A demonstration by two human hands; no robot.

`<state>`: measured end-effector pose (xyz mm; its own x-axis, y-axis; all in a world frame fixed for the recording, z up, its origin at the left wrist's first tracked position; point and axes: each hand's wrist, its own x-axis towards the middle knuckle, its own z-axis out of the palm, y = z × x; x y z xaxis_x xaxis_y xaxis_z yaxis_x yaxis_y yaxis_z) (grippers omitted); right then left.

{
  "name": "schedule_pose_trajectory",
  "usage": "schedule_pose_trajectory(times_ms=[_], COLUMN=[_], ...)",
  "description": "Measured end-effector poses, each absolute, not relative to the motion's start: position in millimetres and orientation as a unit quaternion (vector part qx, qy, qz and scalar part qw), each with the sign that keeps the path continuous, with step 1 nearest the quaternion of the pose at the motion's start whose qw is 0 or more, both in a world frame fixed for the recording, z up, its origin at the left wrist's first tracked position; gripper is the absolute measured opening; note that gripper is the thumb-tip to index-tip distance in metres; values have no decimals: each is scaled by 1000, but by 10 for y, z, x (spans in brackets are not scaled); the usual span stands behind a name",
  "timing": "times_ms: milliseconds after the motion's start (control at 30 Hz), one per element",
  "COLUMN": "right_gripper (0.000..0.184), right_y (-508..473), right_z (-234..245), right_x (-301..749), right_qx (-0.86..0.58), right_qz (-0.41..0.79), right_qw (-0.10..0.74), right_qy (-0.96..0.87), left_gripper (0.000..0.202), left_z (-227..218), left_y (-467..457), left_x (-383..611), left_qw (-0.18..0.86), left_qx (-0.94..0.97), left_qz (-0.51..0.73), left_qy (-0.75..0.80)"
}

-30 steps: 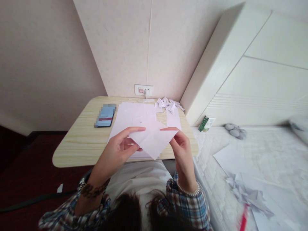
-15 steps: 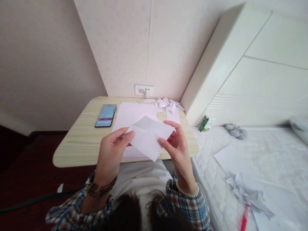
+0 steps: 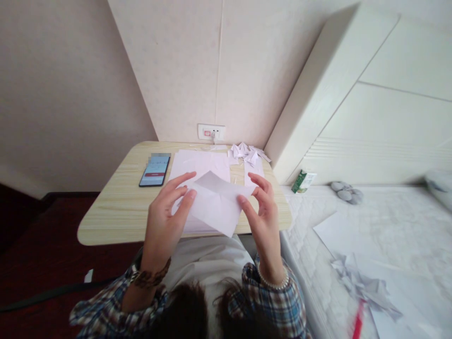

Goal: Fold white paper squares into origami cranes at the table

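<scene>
A creased white sheet of paper (image 3: 219,202) is held up over the near edge of the small table. My left hand (image 3: 169,207) pinches its left corner between thumb and fingers. On the opposite side, my right hand (image 3: 261,207) grips the right corner, thumb in front and fingertips behind. The sheet bends inward along its middle, with its top corner pointing away from me and its bottom corner toward my lap. Beneath it lies a stack of white paper (image 3: 201,162), partly hidden by the sheet and my hands.
On the wood-grain table (image 3: 116,207) lies a phone (image 3: 154,170) at left. Several folded paper pieces (image 3: 247,153) sit at the back right. A wall socket (image 3: 211,132) is behind. To the right, the mattress (image 3: 307,226) carries crumpled folded paper (image 3: 367,285), a red object (image 3: 358,320) and a green-white box (image 3: 302,181).
The sheet has bent further inward between my hands, its upper part folding forward. My fingers have spread and lifted a little while both thumbs keep their hold.
</scene>
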<state>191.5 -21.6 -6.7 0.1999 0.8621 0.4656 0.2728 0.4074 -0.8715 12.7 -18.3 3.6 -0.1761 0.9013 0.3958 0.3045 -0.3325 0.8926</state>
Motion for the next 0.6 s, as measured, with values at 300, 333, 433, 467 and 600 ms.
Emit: schedule_pose_trajectory(times_ms=[300, 333, 433, 467, 600], right_gripper=[42, 42, 16, 14, 17], right_y=[-229, -233, -248, -251, -252], right_z=[-18, -3, 19, 12, -63], right_x=[1894, 1903, 1907, 1894, 1779], right_qx=[-451, -456, -489, -507, -541], right_qz=[355, 350, 356, 358, 351], right_qw=[564, 552, 494, 493, 572], right_qy=[-594, -604, -624, -610, -507], left_gripper=[26, 25, 19, 15, 59], left_z=[125, 127, 103, 87, 21], left_y=[-176, -165, -136, -132, -150], left_x=[51, 44, 49, 60, 133], left_qw=[272, 273, 260, 242, 147], left_qx=[652, 672, 708, 710, 675], left_qz=[445, 428, 414, 431, 514], left_qy=[550, 540, 509, 501, 508])
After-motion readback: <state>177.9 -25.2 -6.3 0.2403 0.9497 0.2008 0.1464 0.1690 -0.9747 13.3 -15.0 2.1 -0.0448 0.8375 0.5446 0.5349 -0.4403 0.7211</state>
